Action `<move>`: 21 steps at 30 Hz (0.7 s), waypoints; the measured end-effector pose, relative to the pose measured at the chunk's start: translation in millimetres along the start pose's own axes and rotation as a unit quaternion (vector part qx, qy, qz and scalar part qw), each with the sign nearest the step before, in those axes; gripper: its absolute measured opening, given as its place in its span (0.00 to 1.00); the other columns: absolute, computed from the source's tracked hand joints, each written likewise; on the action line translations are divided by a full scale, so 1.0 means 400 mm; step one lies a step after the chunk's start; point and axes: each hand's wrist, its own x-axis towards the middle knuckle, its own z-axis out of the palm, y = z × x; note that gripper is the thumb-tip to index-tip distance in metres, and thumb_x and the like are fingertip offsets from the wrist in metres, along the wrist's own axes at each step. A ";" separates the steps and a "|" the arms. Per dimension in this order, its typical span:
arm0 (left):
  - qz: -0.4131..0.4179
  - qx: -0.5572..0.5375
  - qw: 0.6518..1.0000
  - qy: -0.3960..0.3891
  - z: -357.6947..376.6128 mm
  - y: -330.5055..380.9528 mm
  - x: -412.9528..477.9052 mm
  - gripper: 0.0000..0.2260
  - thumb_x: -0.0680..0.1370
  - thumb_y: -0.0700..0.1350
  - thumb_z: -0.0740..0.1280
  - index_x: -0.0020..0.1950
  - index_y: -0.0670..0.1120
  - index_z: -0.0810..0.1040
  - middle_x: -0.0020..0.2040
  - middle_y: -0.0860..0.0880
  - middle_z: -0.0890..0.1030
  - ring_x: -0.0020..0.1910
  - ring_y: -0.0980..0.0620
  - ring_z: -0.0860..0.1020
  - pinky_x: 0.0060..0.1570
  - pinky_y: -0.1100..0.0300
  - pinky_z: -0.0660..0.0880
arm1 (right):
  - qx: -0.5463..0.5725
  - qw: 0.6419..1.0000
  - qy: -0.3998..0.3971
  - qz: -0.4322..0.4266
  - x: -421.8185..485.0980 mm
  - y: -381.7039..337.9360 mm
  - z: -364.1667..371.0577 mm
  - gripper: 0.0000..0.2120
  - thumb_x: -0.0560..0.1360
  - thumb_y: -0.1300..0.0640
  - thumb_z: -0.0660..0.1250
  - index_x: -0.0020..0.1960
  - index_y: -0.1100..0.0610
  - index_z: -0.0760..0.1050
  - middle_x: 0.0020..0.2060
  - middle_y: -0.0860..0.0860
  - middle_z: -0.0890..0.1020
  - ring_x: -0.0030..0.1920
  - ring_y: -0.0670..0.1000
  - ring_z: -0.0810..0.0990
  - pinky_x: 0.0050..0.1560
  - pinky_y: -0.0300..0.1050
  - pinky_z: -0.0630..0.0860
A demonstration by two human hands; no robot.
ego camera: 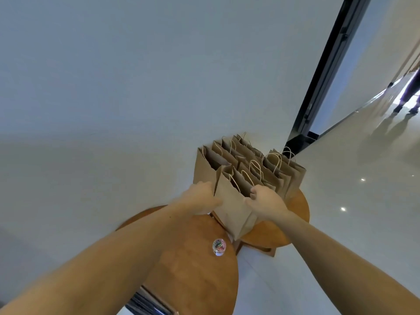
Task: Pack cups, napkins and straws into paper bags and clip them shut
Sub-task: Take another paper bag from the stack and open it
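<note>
While other bags stand behind it on the table, my left grip and right grip clasp the front bag

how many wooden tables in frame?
2. A near table bearing the paper-clip jar; a far table beyond it, carrying the paper bags, where the left hand and right hand hold the front bag. More may sit out of view.
</note>
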 end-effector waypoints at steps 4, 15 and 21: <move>-0.039 -0.047 0.998 0.000 0.082 0.029 0.111 0.12 0.77 0.57 0.65 0.57 0.54 0.72 0.46 0.56 0.73 0.36 0.60 0.71 0.32 0.69 0.63 | 0.016 1.000 0.001 0.023 0.108 0.131 0.020 0.08 0.79 0.49 0.63 0.48 0.54 0.72 0.37 0.47 0.74 0.35 0.46 0.74 0.34 0.41 0.71; -0.154 -0.081 0.984 -0.047 0.278 0.083 0.286 0.18 0.78 0.57 0.63 0.64 0.50 0.73 0.50 0.55 0.73 0.42 0.57 0.72 0.35 0.70 0.65 | -0.004 0.991 -0.128 -0.041 0.346 0.324 0.117 0.05 0.83 0.53 0.61 0.50 0.54 0.71 0.38 0.50 0.77 0.34 0.46 0.75 0.30 0.34 0.63; -0.179 -0.079 0.979 -0.052 0.308 0.087 0.308 0.17 0.80 0.55 0.61 0.65 0.48 0.75 0.53 0.52 0.76 0.41 0.58 0.71 0.36 0.70 0.65 | -0.037 0.987 -0.147 -0.058 0.389 0.337 0.121 0.05 0.82 0.59 0.58 0.51 0.58 0.72 0.45 0.56 0.78 0.48 0.56 0.79 0.44 0.41 0.71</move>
